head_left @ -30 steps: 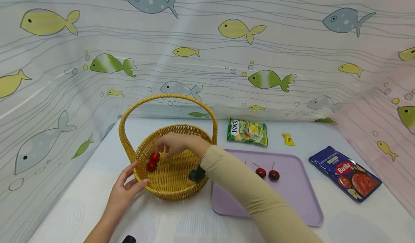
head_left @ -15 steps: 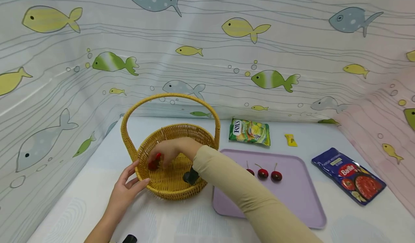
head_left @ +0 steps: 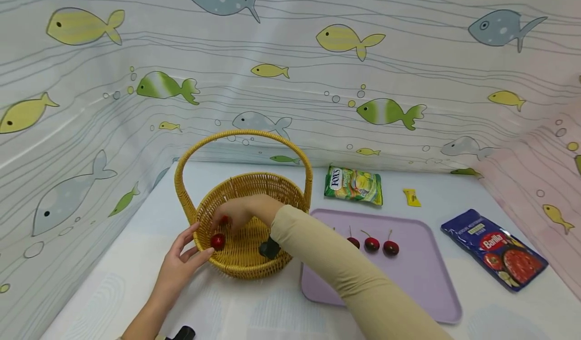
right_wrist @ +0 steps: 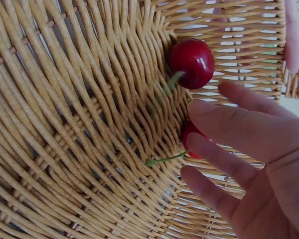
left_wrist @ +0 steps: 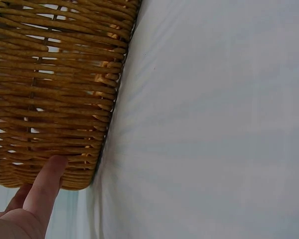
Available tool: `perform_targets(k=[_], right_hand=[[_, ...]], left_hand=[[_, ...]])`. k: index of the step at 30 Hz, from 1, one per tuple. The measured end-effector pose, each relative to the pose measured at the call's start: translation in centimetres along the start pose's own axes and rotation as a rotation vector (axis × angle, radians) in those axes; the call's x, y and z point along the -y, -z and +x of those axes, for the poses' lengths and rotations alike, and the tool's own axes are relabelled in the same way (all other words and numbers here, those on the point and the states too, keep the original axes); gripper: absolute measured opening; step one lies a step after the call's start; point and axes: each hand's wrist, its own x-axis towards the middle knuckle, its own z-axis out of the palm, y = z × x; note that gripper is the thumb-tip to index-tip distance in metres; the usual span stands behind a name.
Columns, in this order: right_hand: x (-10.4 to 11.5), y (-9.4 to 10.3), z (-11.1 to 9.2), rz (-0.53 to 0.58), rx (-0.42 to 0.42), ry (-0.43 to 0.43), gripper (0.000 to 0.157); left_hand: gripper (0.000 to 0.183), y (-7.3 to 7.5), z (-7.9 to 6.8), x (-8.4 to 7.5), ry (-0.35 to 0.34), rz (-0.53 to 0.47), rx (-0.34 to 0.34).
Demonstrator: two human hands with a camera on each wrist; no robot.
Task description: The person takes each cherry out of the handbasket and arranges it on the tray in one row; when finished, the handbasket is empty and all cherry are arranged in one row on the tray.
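A round wicker basket (head_left: 245,268) with a tall handle stands on the table. Two dark red cherries with green stems lie against its left inner wall. The front cherry (head_left: 218,241) shows fully, while the other cherry (right_wrist: 194,132) is partly covered by fingers. My right hand (head_left: 238,212) reaches into the basket; in the right wrist view its thumb and fingers are spread loosely in front of the partly covered cherry, with no firm grip visible. Outside, my left hand (head_left: 179,264) rests with extended fingers against the basket's left side, one fingertip touching the weave (left_wrist: 55,94).
Right of the basket lies a lilac tray (head_left: 408,299) with several cherries (head_left: 371,244), partly behind the right sleeve (head_left: 349,274). Beyond are a green Fox's bag (head_left: 353,184) and a small yellow packet (head_left: 412,197). A blue Barilla pouch (head_left: 495,249) lies at the right.
My right hand has moved slightly lower into the basket, onto the cherries. The front cherry has shifted towards me, apart from the other. My left hand keeps its place on the basket.
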Motion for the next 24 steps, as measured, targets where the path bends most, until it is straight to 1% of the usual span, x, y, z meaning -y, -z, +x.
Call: perform_targets(k=[2,6,10,13,16,20,24], right_hand=[[0.1,-0.1,0.0,0.015,0.017,0.017,0.046],[0.4,-0.1,0.1,0.078,0.046,0.056,0.043],[0.7,-0.1,0.2,0.091,0.080,0.084,0.039],[0.9,-0.1,0.4,0.072,0.097,0.087,0.035],[1.2,-0.1,0.4,0.049,0.107,0.064,0.032],[1.5,-0.1,0.6,0.008,0.126,0.041,0.031],[1.8,-0.1,0.8,-0.018,0.147,0.049,0.030]], left_hand=[[0.071,0.0,0.0,0.0,0.001,-0.001,0.002],[0.072,0.1,-0.1,0.1,0.000,-0.001,-0.001],[0.072,0.1,-0.2,0.2,-0.007,-0.007,-0.002],[0.071,0.1,-0.2,0.2,-0.011,-0.012,-0.002],[0.071,0.0,-0.2,0.3,-0.013,-0.021,0.001],[0.071,0.0,-0.2,0.3,-0.014,-0.029,0.001],[0.070,0.0,-0.3,0.3,-0.017,-0.029,-0.009]])
